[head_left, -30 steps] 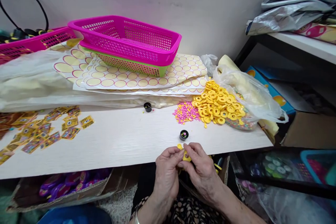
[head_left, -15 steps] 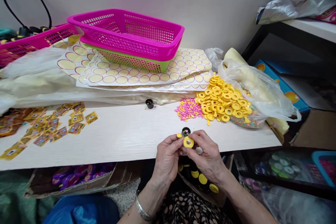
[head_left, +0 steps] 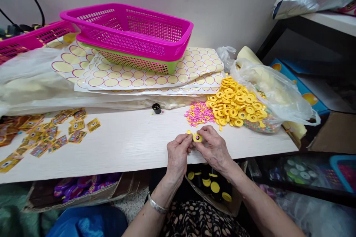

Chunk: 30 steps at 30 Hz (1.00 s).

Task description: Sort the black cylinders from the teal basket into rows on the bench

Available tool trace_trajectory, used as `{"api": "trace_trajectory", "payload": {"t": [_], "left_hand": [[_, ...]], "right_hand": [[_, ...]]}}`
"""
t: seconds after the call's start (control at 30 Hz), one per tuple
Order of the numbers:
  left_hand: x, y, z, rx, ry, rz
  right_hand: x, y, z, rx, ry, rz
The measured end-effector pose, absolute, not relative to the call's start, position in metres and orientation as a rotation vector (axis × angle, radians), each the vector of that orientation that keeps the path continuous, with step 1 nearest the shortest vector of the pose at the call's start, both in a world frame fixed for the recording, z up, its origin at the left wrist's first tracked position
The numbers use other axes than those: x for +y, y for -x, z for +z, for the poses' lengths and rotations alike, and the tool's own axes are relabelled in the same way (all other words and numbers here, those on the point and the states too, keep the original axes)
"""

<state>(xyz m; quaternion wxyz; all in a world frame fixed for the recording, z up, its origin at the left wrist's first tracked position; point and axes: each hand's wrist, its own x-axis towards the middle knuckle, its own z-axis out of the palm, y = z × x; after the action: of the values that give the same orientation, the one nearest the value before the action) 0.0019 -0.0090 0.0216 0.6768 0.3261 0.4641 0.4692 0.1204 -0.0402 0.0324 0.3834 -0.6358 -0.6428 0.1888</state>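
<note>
Both hands meet above the front edge of the white table. Between my fingertips is a yellow ring-shaped lid (head_left: pixel 197 138) with a small round tab at its left. A pink piece shows through its hole against a dark inside, so it appears to lie over the small black cup, which is otherwise hidden. My left hand (head_left: pixel 178 153) is closed, pinching the lid's left side. My right hand (head_left: pixel 214 149) is closed too, thumb and fingers at its right edge. Beyond them lie a pile of pink and yellow candy pieces (head_left: pixel 198 113) and a heap of yellow lids (head_left: pixel 236 102).
Another black cup (head_left: pixel 156 108) stands farther back. Small printed packets (head_left: pixel 55 133) lie at left. Stacked pink baskets (head_left: pixel 125 40) rest on circle-printed sheets (head_left: pixel 150 81). A clear plastic bag (head_left: pixel 278 92) lies at right. Below, a box of black containers (head_left: pixel 207 183) has yellow lids.
The yellow lid has moved over the black cup, whose open mouth and candy showed before. Both hands have shifted slightly away from my body, and the view has turned a little.
</note>
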Motion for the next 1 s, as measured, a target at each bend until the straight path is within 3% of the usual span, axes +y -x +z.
{"api": "trace_trajectory", "payload": {"t": [0.4,0.63,1.0], "left_hand": [[0.002,-0.014,0.021,1.255,-0.89,0.986],[-0.004,-0.019,0.027,1.282,-0.848,0.986],[0.012,-0.011,0.016,1.176,-0.936,0.928]], "right_hand": [[-0.036,-0.116,0.023,-0.932,1.315,1.166],[-0.031,-0.103,0.022,-0.532,1.308,1.321],[-0.024,-0.098,0.017,-0.407,1.218,1.32]]}}
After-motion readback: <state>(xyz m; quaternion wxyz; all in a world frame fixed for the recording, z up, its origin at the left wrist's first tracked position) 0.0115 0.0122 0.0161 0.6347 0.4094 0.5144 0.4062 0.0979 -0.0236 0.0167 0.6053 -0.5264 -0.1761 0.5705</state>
